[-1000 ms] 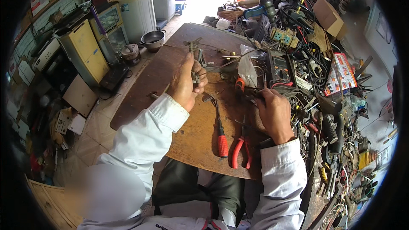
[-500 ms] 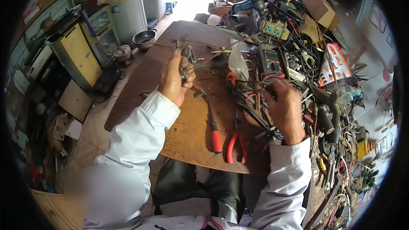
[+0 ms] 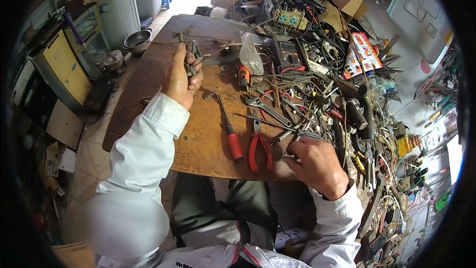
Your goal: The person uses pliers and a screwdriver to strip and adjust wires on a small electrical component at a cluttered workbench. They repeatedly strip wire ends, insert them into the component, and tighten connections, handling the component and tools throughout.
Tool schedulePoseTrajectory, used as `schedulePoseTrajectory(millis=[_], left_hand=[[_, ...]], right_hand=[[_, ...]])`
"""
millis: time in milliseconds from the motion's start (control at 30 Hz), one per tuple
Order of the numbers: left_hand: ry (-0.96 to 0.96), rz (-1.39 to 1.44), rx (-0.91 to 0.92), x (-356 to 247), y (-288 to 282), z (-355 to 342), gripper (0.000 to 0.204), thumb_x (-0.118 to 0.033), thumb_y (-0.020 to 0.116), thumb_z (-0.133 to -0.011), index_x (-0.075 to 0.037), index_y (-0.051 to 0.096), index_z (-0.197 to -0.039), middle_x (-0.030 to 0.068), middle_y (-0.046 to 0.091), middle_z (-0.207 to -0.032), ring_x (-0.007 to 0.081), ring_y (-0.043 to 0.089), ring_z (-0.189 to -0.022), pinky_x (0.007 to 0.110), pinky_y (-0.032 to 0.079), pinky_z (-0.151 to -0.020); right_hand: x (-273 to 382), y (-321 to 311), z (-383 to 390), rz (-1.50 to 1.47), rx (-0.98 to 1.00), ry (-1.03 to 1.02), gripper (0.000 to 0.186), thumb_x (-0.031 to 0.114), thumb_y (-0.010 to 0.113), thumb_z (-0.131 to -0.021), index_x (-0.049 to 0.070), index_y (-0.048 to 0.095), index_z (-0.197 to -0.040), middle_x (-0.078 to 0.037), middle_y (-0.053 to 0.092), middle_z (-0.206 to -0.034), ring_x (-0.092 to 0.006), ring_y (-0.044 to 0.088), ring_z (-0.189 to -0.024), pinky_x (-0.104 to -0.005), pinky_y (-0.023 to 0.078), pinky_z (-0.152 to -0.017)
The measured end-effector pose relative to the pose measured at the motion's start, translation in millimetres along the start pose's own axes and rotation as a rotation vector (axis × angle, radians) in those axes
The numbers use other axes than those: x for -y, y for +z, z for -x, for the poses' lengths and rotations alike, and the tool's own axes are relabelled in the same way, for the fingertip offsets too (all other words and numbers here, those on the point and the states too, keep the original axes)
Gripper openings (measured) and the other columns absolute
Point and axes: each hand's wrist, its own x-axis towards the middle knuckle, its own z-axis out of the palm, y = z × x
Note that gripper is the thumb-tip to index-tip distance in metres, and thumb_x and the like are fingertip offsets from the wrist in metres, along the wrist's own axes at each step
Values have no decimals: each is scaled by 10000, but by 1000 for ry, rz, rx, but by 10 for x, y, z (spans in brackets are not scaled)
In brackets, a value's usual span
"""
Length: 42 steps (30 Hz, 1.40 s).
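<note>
Head view only. We see the left hand (image 3: 181,77) in the upper left-centre of the frame, fingers curled tight around a small grey metal part (image 3: 190,58) with dark bars sticking up above the knuckles; it is held just over the worn brown wooden workbench (image 3: 148,77).

The right hand (image 3: 317,164) sits lower right of centre, at the near edge of the bench, fingers bent down onto a thin grey metal tool (image 3: 302,136) that pokes out of the tangle of wires and tools (image 3: 337,99) to the right. We cannot tell if it truly grips that tool or only presses on it.

Between the hands lie a red-handled screwdriver (image 3: 229,131), shaft pointing toward the upper left, and just beside it red-handled pliers (image 3: 259,146), jaws pointing up the frame. A silver adjustable wrench (image 3: 265,109) lies above the pliers. A dark multimeter (image 3: 287,54) and a clear plastic bag (image 3: 249,54) sit upper centre. A steel bowl (image 3: 137,41) stands on the floor, upper left, off the bench.

Against the earlier frames: the left hand holds the same part in about the same spot. The right hand has come down and nearer the body, from the middle of the clutter to the bench's near edge. Screwdriver and pliers have not moved.
</note>
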Motion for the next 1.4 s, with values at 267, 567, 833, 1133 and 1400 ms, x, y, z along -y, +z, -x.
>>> schedulePoseTrajectory(millis=[267,567,833,1133,1400], left_hand=[[-32,19,3,-2,-23,-8,372,-473,530,-988,-160,476,-796,17,460,-713,84,377,-472,213,226,-399],[-59,7,55,30,-27,-39,420,-539,520,-980,-186,425,-772,-26,438,-698,58,352,-456,207,227,-395],[57,-76,102,-37,84,88,405,-489,537,-992,-131,440,-828,13,482,-730,76,417,-486,220,269,-410],[-151,128,186,-43,78,107,384,-480,508,-1007,-164,432,-800,-14,461,-742,59,377,-480,208,273,-423],[-312,108,199,-24,196,162,429,-510,519,-992,-173,429,-743,-34,445,-731,53,395,-521,187,274,-416]], right_hand=[[25,220,-330,11,-168,17,149,155,658,-860,14,612,-842,-159,604,-818,-375,630,-750,-461,515,-661],[-374,526,-1183,159,-34,-78,264,231,711,-782,4,645,-899,-188,647,-897,-390,643,-866,-473,523,-750],[-336,654,-1316,136,-265,-204,291,174,632,-759,-62,564,-914,-228,648,-806,-400,640,-732,-477,512,-671],[-162,215,-1326,-294,-64,-161,221,192,582,-907,-27,571,-882,-229,635,-744,-398,623,-668,-468,498,-621],[311,301,-1363,-1622,417,-6,298,269,503,-1044,10,594,-927,-7,529,-624,-73,450,-472,-230,321,-425]])
